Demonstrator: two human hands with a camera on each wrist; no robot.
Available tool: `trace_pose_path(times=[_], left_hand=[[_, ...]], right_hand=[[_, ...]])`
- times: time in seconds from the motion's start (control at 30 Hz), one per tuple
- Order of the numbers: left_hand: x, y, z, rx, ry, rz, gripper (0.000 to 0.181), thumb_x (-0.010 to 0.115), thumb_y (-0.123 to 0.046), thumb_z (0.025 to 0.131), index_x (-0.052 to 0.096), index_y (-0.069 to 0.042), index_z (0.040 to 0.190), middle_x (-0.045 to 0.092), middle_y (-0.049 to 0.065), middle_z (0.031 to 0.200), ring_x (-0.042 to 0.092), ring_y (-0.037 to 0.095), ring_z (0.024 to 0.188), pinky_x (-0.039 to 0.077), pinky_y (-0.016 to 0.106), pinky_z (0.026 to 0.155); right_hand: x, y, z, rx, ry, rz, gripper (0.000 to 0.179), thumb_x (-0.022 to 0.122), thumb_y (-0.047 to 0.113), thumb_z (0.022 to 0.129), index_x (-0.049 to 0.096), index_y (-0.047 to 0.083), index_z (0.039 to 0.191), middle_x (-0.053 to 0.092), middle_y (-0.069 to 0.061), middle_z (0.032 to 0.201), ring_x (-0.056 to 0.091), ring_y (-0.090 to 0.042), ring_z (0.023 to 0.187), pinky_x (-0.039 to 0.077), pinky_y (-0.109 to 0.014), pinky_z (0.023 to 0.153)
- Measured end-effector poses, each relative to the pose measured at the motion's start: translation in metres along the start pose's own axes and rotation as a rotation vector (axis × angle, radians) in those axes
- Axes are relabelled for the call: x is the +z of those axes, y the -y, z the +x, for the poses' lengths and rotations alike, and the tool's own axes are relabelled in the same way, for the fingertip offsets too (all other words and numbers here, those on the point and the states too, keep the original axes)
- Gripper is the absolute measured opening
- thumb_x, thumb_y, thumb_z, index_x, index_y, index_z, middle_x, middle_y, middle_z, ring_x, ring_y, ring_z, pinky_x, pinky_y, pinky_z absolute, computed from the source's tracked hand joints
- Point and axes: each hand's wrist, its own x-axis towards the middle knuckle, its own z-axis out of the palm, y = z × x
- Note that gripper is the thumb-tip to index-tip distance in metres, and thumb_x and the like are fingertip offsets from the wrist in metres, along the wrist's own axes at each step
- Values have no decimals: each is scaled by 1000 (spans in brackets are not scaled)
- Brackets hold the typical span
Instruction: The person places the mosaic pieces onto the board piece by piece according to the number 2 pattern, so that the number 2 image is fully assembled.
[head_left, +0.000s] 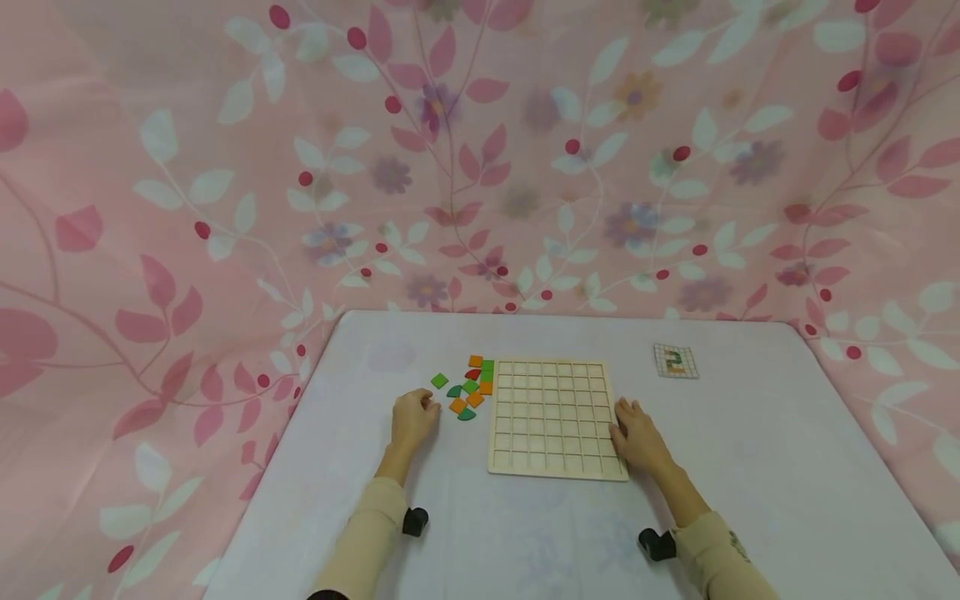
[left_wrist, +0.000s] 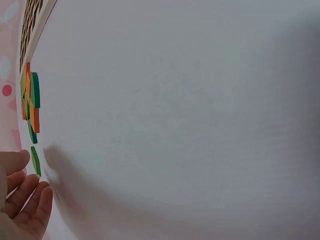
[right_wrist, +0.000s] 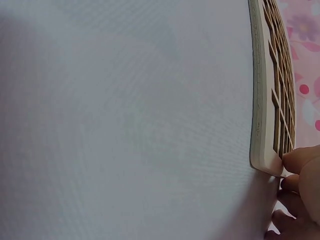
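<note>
Nearest are two beige sleeves (head_left: 367,525). The right hand (head_left: 642,440) touches the right rim of the pale gridded board (head_left: 551,421), thumb on top; whether it grips, I cannot tell. The left hand (head_left: 412,419), loosely bent with thumb and fingers apart, holds nothing, just beside a green square tile (head_left: 439,381). Coloured tiles (head_left: 476,399) cluster along the board's left edge; beyond, right, lies a small gridded piece (head_left: 676,362), before a floral backdrop (head_left: 480,167).
</note>
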Motion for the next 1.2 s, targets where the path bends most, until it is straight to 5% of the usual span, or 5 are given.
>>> trace_pose_path(times=[0.23,0.5,0.8,1.2], left_hand=[[8,2,18,-9,48,37,32,72,-4,77,65,9,106,66,23,100,62,35,96,49,44,87],[21,-5,29,-10,49,49,31,70,-3,77,66,7,106,61,23,104,55,38,101,45,44,91],[27,-18,20,-29,174,87,21,67,-4,79,69,7,97,62,19,96,55,35,98,49,41,86],[27,-11,22,25,196,-5,24,72,-4,76,69,9,97,64,18,92,57,31,90,47,43,86]], right_hand=[[3,-2,1,5,-4,-7,48,52,9,92,41,-20,128,35,-35,137,26,-54,128,23,-65,101],[4,-5,1,3,-27,-3,47,52,8,91,42,-20,127,36,-35,137,27,-54,128,24,-66,100],[4,0,-3,11,-15,1,47,52,8,92,42,-19,128,36,-34,137,26,-53,129,23,-66,100],[7,-2,-1,13,-42,-17,47,52,9,91,43,-19,128,37,-33,137,28,-52,129,23,-65,101]])
